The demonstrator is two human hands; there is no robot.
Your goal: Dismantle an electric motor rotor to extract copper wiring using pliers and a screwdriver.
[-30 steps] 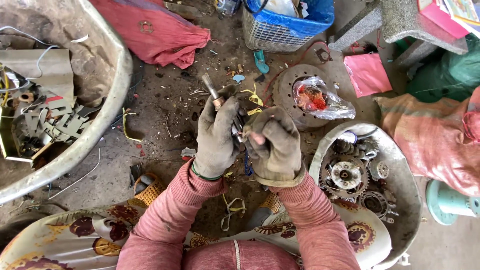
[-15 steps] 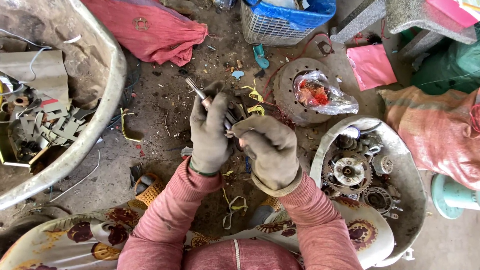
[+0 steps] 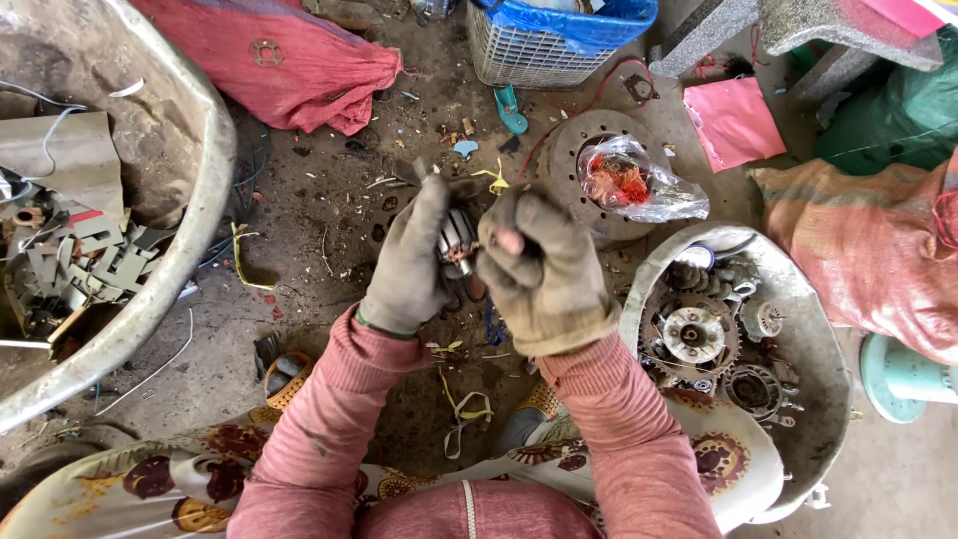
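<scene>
Your left hand (image 3: 411, 262) and right hand (image 3: 539, 268) around the rotor (image 3: 458, 240), basin (image 3: 190, 260) left, parts pan (image 3: 798, 299) right, basket (image 3: 529, 50) ahead

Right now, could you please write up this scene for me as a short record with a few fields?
Setting: dirt floor littered with scrap bits
Left hand: gloved, gripping a small motor armature
Right hand: gloved, closed beside the armature, fingertip showing through a hole
Left side: large metal basin holding grey metal pieces
Right side: smaller basin with round motor parts
Ahead: round metal disc bearing a clear bag of copper wire, white basket, red sack
</scene>
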